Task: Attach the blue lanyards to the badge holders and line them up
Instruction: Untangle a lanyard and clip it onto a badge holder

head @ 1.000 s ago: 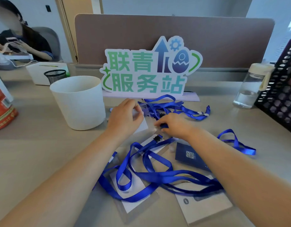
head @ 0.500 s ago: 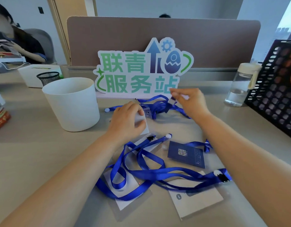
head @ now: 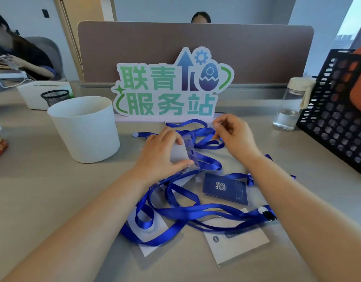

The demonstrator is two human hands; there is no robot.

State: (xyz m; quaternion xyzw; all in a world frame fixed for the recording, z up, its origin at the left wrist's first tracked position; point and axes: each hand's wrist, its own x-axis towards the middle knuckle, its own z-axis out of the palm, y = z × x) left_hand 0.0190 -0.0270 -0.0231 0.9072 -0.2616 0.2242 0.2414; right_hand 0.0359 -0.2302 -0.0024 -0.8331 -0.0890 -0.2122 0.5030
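Blue lanyard (head: pixel 202 132) end now pinched up by fingers of the right hand (head: pixel 233 137), far centre. The left hand (head: pixel 161 157) grips the clear badge holder (head: pixel 184 152), tipped up off the counter (head: pixel 53 190). Clipping looks next.

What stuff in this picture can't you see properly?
All in the head view:
- The clip on the lanyard end that the right hand pinches: its fingertips hide it.
- Part of the badge holder: the left hand gripping it covers it.
- The square code on the blue card: too small to read.
- The black basket: cut off by the right edge.
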